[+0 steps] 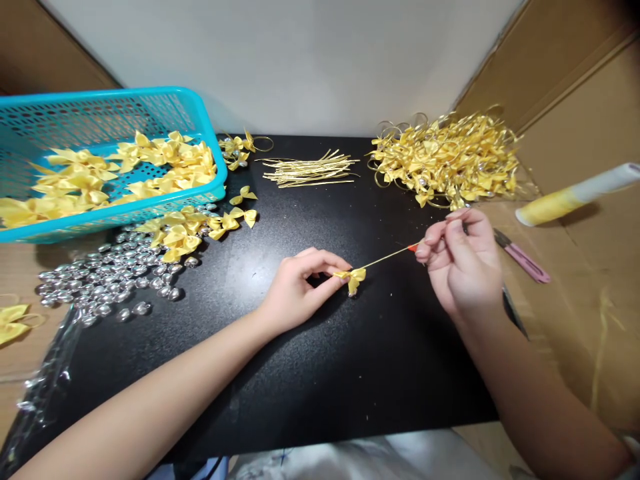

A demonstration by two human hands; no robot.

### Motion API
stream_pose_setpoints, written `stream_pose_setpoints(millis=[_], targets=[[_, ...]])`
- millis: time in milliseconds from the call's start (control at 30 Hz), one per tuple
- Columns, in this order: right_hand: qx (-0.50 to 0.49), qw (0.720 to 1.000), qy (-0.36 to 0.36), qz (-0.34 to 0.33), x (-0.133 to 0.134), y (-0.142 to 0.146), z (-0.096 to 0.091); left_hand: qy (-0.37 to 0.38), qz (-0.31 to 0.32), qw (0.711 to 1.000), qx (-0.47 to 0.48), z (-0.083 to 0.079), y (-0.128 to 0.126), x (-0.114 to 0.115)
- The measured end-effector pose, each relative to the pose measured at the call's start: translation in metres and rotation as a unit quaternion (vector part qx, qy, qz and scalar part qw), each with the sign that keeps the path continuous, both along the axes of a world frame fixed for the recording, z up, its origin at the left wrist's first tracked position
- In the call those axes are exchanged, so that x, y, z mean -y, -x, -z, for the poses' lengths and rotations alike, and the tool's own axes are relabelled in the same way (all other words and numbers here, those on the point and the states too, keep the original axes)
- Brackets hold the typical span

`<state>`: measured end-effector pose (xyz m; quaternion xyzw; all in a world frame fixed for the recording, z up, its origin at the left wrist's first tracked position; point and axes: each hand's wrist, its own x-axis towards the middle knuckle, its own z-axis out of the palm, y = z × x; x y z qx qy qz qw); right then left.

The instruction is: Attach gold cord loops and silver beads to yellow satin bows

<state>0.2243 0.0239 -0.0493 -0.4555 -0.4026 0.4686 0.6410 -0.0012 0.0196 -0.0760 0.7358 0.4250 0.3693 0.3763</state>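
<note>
My L hand (305, 287) pinches a yellow bow (357, 275); my R hand (463, 260), to the right, pinches its taut gold cord (385, 258). Blue basket (150, 202) w/ more bows (187, 170), far L.

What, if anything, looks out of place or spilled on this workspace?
A lone yellow bow lies at the far left, off the black tabletop and apart from the other bows, so it looks stray. The silver balls spread loose by the turquoise basket might be spilled or just laid out. The held bow shows no obvious damage.
</note>
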Motion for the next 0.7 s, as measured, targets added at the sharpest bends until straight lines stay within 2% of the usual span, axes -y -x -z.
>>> stream_pose_setpoints(millis=[300,533,600,700], targets=[[0.006,0.998,-0.057,0.039,-0.005,-0.01,0.0,0.031,0.013,0.999,-0.011,0.0,0.0,-0.001],[0.04,0.994,-0.062,0.08,-0.007,-0.016,-0.001,0.075,0.028,0.997,0.016,-0.004,0.0,-0.001],[0.03,0.996,-0.056,0.067,-0.006,-0.014,-0.001,0.087,0.021,0.996,0.029,-0.003,-0.001,-0.001],[0.006,1.0,-0.013,-0.023,0.0,-0.004,-0.001,0.099,0.003,0.994,0.045,-0.002,-0.002,-0.001]])
